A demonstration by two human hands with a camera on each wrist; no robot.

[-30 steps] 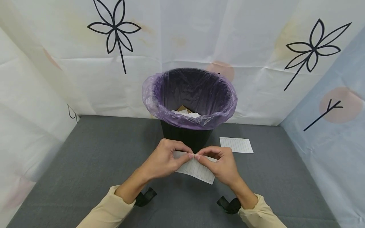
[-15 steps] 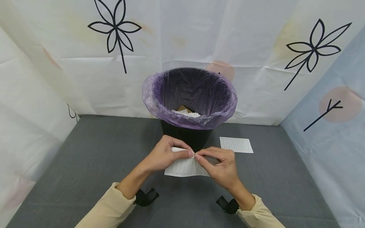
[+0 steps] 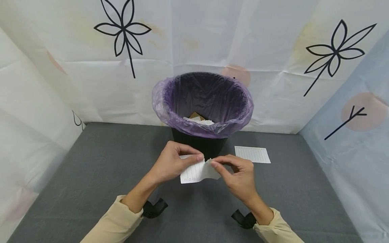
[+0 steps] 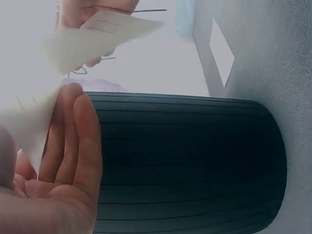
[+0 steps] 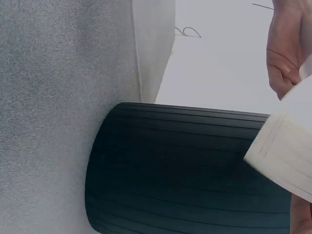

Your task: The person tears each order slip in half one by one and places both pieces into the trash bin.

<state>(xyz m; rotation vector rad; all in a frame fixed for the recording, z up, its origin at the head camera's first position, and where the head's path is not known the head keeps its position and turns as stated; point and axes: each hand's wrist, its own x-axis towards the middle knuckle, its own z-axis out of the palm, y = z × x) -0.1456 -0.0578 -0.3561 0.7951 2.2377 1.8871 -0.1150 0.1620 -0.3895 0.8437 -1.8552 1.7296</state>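
A lined white sheet of paper [image 3: 192,174] is stretched between both hands in front of the trash can, with a ragged tear running down from its top edge. My left hand [image 3: 171,163] pinches the left part between thumb and fingers. On the other side of the tear, my right hand [image 3: 237,172] pinches the right part, which bends away. The left wrist view shows the left part of the paper [image 4: 27,114] lying against the left hand's fingers [image 4: 87,141]. Seen from the right wrist, the sheet [image 5: 285,151] curls at its lower edge.
A black trash can [image 3: 199,141] with a purple liner [image 3: 161,104] stands just beyond the hands. Paper scraps [image 3: 205,122] and a brown piece [image 3: 197,115] lie inside. Another lined sheet [image 3: 252,154] lies flat on the grey table [image 3: 115,162], right of the can.
The sheet was whole or barely torn along its top edge; a tear now opens between the hands. The hands have drawn slightly apart, the left one up and leftward.
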